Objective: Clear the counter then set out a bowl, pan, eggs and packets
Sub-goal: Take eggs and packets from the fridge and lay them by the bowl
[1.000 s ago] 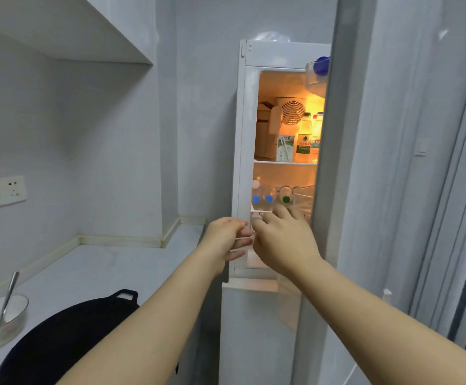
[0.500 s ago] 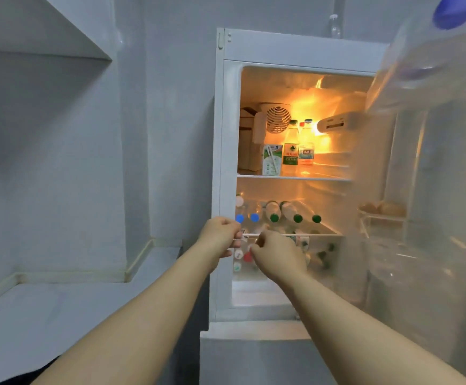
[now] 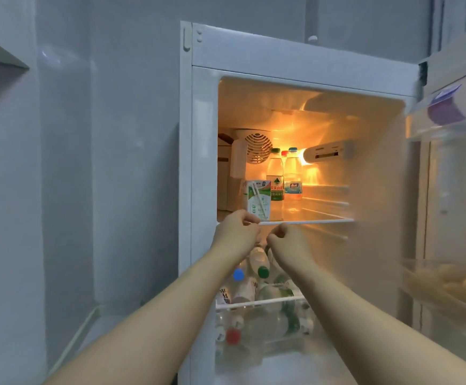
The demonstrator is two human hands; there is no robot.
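The fridge [image 3: 304,62] stands open and lit inside. Both my hands are raised in front of its upper glass shelf [image 3: 309,221]. My left hand [image 3: 236,232] has its fingers curled and seems to pinch a thin white strip at the shelf's front edge. My right hand [image 3: 287,243] is a short gap to the right, curled into a loose fist with nothing visible in it. Pale eggs [image 3: 465,284] lie blurred in a clear tray on the open door at the right. Bowl, pan and packets are out of view.
A milk carton [image 3: 256,200] and upright water bottles [image 3: 277,176] stand on the upper shelf. Several bottles [image 3: 256,276] lie on the lower shelf and below it. A door bin holds a purple-capped container [image 3: 445,109]. A corner of the grey counter [image 3: 109,323] shows at the lower left.
My view has swung right and up, from the counter with bowl and pan to the fridge interior. Both hands rose from the lower shelf to the upper one and drew slightly apart.
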